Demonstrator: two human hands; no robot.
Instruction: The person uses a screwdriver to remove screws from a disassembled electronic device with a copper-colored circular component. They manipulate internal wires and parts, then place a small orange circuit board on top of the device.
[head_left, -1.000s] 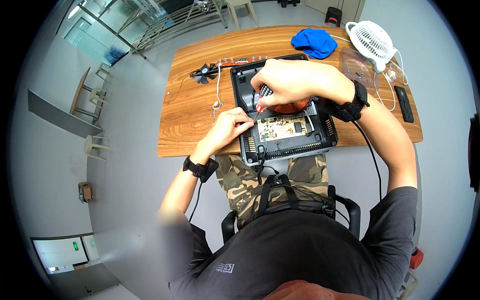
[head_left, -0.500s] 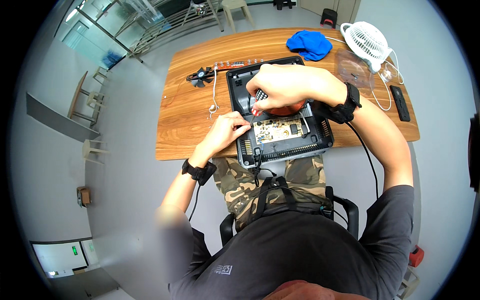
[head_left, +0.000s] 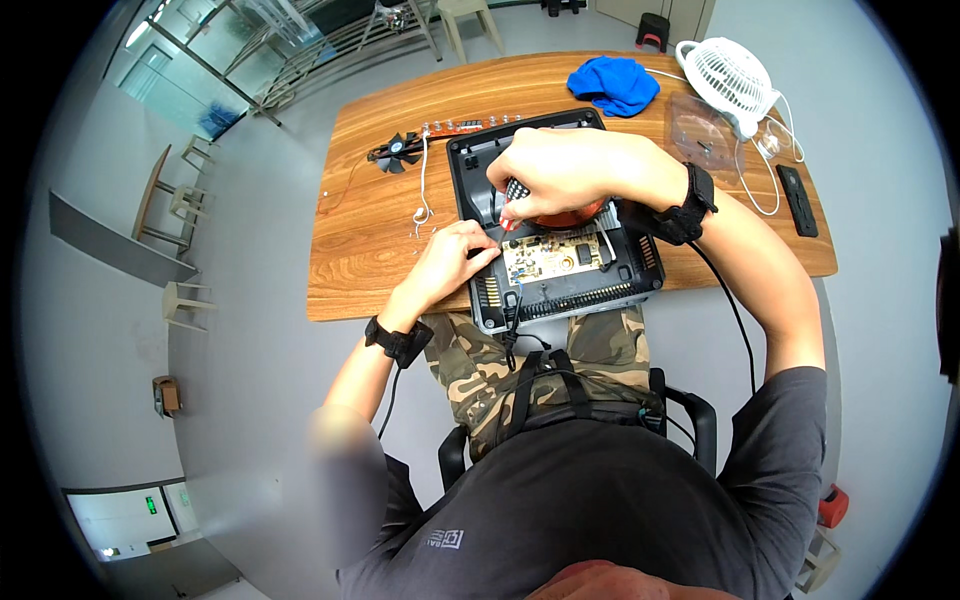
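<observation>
Wide fisheye worn on the head, pointing pretty much down; the dark grey cloth T-shirt (head_left: 590, 500) is way closer to it than the bare right hand (head_left: 550, 170).

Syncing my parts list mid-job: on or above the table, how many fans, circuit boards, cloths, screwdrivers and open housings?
Fans: 2 (white fan, black fan)
Circuit boards: 2 (beige board, orange board)
Cloths: 1 (blue cloth)
Screwdrivers: 1 (red-and-black screwdriver)
Housings: 1 (black housing)
Total: 7
</observation>
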